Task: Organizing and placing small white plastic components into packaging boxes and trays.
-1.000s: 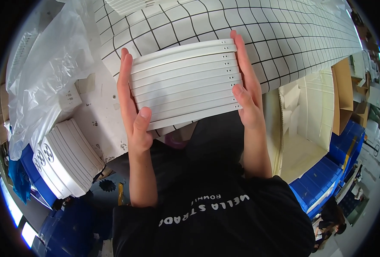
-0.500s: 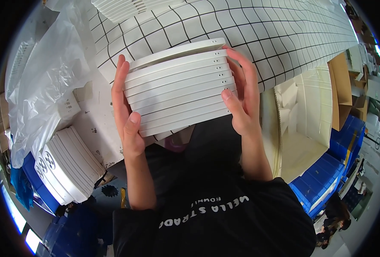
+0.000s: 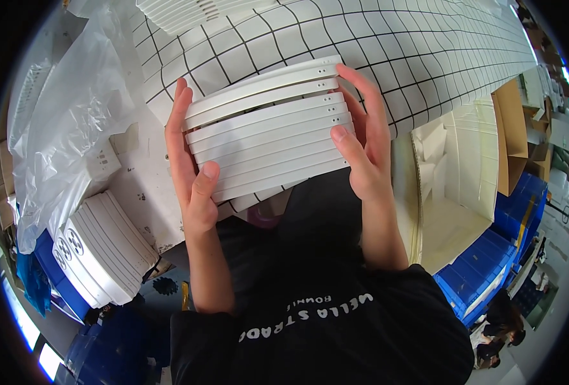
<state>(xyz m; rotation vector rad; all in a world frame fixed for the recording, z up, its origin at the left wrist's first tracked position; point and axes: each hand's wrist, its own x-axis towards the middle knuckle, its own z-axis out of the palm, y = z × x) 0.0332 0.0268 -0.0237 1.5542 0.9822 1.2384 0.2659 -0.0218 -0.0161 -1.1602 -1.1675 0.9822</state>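
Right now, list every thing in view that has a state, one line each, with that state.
Stack of white curved plastic parts: held edge-on between both hands, above the table.
Left hand: gripping the stack's left end, thumb on front.
Right hand: gripping the stack's right end.
Second stack of white parts: resting at the table's left edge.
Clear plastic bag: crumpled, open.
White carton: open.

Crumpled plastic bag (image 3: 66, 128), blue crates (image 3: 483, 276)
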